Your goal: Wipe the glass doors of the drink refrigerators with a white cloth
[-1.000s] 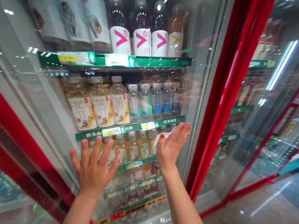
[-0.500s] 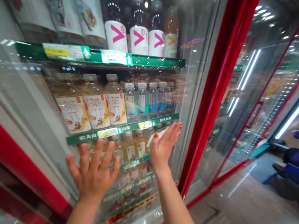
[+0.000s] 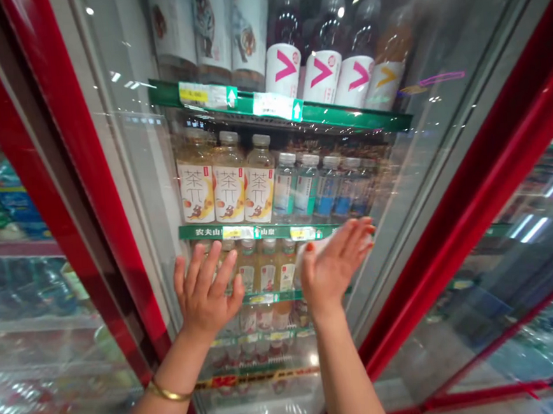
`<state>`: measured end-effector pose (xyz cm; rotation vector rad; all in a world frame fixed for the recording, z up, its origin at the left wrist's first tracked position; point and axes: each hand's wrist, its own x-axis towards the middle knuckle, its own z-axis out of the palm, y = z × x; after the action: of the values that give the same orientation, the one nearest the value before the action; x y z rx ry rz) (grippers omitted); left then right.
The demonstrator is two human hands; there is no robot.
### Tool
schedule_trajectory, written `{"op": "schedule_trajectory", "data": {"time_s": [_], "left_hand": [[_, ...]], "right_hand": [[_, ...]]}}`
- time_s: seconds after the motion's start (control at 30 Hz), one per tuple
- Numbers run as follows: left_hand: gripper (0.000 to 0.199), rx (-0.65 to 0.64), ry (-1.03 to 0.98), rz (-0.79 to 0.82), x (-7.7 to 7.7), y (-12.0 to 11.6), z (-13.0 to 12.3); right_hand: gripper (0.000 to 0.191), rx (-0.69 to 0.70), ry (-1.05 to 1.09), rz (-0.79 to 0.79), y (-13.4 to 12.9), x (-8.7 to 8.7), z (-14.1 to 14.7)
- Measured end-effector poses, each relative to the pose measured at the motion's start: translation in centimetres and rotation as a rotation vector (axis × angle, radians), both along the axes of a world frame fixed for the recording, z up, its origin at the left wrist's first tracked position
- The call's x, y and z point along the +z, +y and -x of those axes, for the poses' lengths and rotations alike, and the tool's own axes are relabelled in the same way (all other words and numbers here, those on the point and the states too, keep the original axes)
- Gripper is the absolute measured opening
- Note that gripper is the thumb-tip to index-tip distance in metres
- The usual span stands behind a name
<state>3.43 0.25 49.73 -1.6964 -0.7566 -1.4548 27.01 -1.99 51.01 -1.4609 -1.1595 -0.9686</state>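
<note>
My left hand [image 3: 207, 295] has its fingers spread in front of the glass door, with nothing in it. To its right, my right hand [image 3: 332, 273] holds a thin white cloth [image 3: 326, 244] at the glass; its fingers are stretched and the thumb stands apart. Part of the cloth is hidden behind that hand. Behind the glass, tea bottles with white and yellow labels [image 3: 230, 191] and small clear-blue bottles [image 3: 325, 187] stand on a shelf. Larger bottles with a pink V [image 3: 322, 76] stand above.
Red door frames [image 3: 472, 198] run along the right, and another red frame [image 3: 78, 159] is at the left. Beyond the left frame are more shelves with bottles [image 3: 10, 196]. Green shelf strips [image 3: 360, 120] carry price tags. Light reflections lie over the glass.
The view has turned left, so the cooler and both hands appear further right. A gold bracelet on my left wrist and the left-hand shelves have come into view.
</note>
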Motion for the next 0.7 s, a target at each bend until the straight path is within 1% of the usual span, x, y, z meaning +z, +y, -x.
{"op": "schedule_trajectory", "data": {"time_s": [0.03,0.07,0.1,0.13,0.17,0.2,0.23,0.27,0.3,0.33,0.37,0.4,0.43,0.47,0.5,0.53,0.57,0.6,0.63,0.67,0.7], "left_hand": [[0.081,-0.014,-0.006,0.010,-0.1,-0.1,0.2],[0.082,-0.023,-0.005,0.027,-0.2,-0.2,0.4],[0.082,-0.024,-0.001,0.048,-0.4,-0.3,0.5],[0.082,-0.017,0.004,0.068,-0.6,-0.4,0.7],[0.083,-0.002,0.007,0.084,-0.9,-0.4,0.8],[0.083,0.017,0.006,0.093,-1.2,-0.4,0.9],[0.084,0.038,0.002,0.096,-1.5,-0.4,0.9],[0.084,0.057,-0.003,0.092,-1.8,-0.3,0.8],[0.084,0.073,-0.007,0.086,-2.0,-0.2,0.8],[0.085,0.086,-0.011,0.078,-2.2,-0.1,0.7],[0.086,0.095,-0.013,0.072,-2.3,0.0,0.7],[0.086,0.100,-0.011,0.071,-2.4,0.0,0.7],[0.087,0.102,-0.006,0.074,-2.4,0.1,0.7],[0.087,0.101,0.001,0.077,-2.5,0.1,0.8],[0.088,0.100,0.008,0.081,-2.5,0.2,0.8],[0.089,0.098,0.013,0.083,-2.5,0.2,0.9],[0.090,0.098,0.014,0.083,-2.6,0.2,1.0],[0.091,0.097,0.012,0.085,-2.6,0.2,1.1],[0.092,0.097,0.011,0.089,-2.7,0.2,1.1],[0.092,0.098,0.006,0.094,-2.8,0.2,1.1],[0.092,0.100,0.000,0.097,-2.8,0.2,1.1]], "right_hand": [[0.091,0.036,-0.104,0.033,0.1,-0.2,1.6],[0.091,0.070,-0.209,0.050,0.0,-1.1,2.7],[0.090,0.091,-0.284,0.064,-0.3,-2.4,3.2],[0.090,0.095,-0.308,0.077,-0.8,-3.9,2.9],[0.089,0.086,-0.281,0.085,-1.2,-5.2,1.9],[0.089,0.066,-0.200,0.089,-1.7,-6.3,0.2],[0.088,0.048,-0.084,0.089,-2.1,-6.7,-1.8],[0.087,0.035,0.044,0.073,-2.3,-6.5,-3.8],[0.085,0.022,0.156,0.050,-2.3,-5.8,-5.3],[0.085,0.016,0.232,0.027,-2.2,-4.5,-6.2],[0.085,0.017,0.260,0.009,-1.9,-3.1,-6.2],[0.086,0.026,0.238,0.004,-1.7,-1.7,-5.4],[0.089,0.043,0.172,0.009,-1.4,-0.7,-3.8],[0.092,0.067,0.071,0.031,-1.2,-0.2,-1.9],[0.094,0.092,-0.051,0.054,-1.2,-0.3,0.0],[0.094,0.116,-0.181,0.079,-1.3,-1.0,1.6],[0.094,0.130,-0.287,0.093,-1.4,-2.1,2.6],[0.093,0.130,-0.351,0.099,-1.7,-3.4,2.7],[0.092,0.120,-0.360,0.105,-2.0,-4.7,2.1],[0.091,0.103,-0.310,0.108,-2.4,-5.7,0.7],[0.091,0.084,-0.213,0.105,-2.6,-6.2,-1.1]]}}
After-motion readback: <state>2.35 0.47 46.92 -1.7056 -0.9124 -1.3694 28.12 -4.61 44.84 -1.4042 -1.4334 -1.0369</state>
